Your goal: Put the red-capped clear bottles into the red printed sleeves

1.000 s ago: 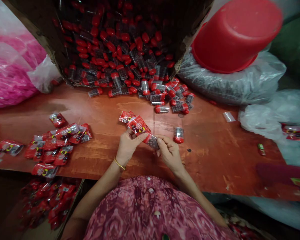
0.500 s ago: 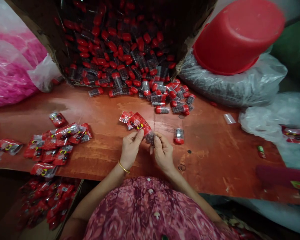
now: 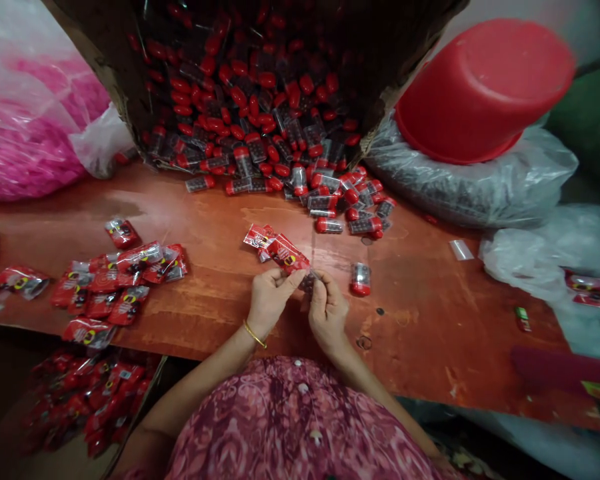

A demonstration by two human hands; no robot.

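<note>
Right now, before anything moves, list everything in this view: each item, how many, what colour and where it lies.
cardboard box: one, brown, tipped open at the table's far edge
capsule tubes: many, clear with red caps, spilling from the box
wooden table: one, reddish-brown, beneath the work
loose sachets: many, red, on the table's left
lower sachets: many, red, below the table's near left edge
basin: one, red, tilted on the grey bag
grey bag: one, right of the box
pink-filled bag: one, far left
clear plastic bag: one, right end of the table
held sachet: one, red, between the hands
left hand: one, pinching the held sachet
gold bangle: one, on the left wrist
right hand: one, pinching the held sachet
patterned garment: one, pink, bottom of view
</note>
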